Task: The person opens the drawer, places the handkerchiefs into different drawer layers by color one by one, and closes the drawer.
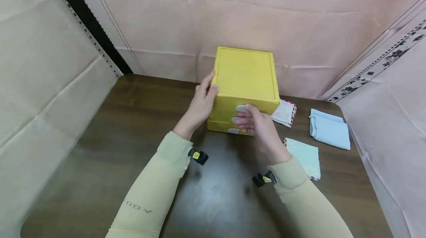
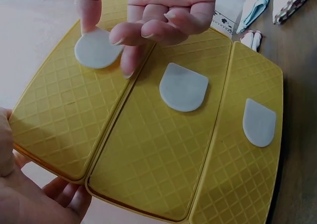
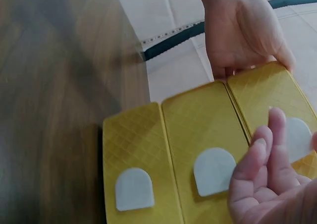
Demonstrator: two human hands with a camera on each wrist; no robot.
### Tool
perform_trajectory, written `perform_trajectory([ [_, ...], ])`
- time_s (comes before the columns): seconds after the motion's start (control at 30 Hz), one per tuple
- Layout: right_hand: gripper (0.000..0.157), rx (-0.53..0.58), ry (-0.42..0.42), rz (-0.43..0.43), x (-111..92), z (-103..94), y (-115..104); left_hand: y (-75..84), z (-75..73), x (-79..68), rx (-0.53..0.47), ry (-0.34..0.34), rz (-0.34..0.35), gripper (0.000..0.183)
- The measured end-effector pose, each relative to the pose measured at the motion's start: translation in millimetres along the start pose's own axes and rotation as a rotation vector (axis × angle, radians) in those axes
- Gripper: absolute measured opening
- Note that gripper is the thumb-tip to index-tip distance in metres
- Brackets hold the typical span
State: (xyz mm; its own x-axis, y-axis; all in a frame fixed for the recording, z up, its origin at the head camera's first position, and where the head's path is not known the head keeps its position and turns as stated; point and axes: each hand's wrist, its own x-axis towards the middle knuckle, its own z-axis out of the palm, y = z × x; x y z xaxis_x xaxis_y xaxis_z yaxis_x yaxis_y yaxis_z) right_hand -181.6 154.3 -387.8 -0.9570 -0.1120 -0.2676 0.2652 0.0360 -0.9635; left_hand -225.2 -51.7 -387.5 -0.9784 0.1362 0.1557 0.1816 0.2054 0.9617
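Note:
A yellow box of stacked drawers with a quilted front stands at the back of the table. Each of its three drawer fronts bears a rounded white tab. My left hand rests against the box's left side, fingers extended along it and thumb at the front edge. At the front, my right hand pinches the top drawer tab between thumb and index finger, the other fingers bent before the middle drawer. All the drawers look closed in the wrist views.
To the right lie folded cloths: a white one with a checkered edge beside the box, a pale green one nearer, and a light blue one farther right. Pale fabric walls surround the dark wooden table.

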Motion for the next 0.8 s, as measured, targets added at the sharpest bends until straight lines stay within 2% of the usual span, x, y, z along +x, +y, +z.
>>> perform_trajectory([
  [0.23,0.063,-0.022,0.052,-0.015,-5.9,-3.2,-3.3,7.1,1.0,8.0,-0.012,-0.048,-0.023,0.055],
  [0.37,0.06,-0.025,0.056,-0.005,-9.3,-3.3,-0.8,7.5,0.2,7.4,-0.034,-0.075,-0.061,0.058],
  [0.47,0.058,-0.034,0.049,0.002,-10.8,-3.5,0.6,7.2,0.6,3.9,-0.035,-0.064,-0.082,0.058],
  [0.67,0.054,-0.075,0.024,-0.012,-9.1,-8.0,-3.0,9.4,-0.8,-2.5,-0.015,-0.049,-0.071,0.059],
  [0.8,0.054,-0.085,0.007,-0.004,-9.2,-11.6,-6.2,14.4,-7.5,1.0,0.001,-0.112,-0.059,0.061],
])
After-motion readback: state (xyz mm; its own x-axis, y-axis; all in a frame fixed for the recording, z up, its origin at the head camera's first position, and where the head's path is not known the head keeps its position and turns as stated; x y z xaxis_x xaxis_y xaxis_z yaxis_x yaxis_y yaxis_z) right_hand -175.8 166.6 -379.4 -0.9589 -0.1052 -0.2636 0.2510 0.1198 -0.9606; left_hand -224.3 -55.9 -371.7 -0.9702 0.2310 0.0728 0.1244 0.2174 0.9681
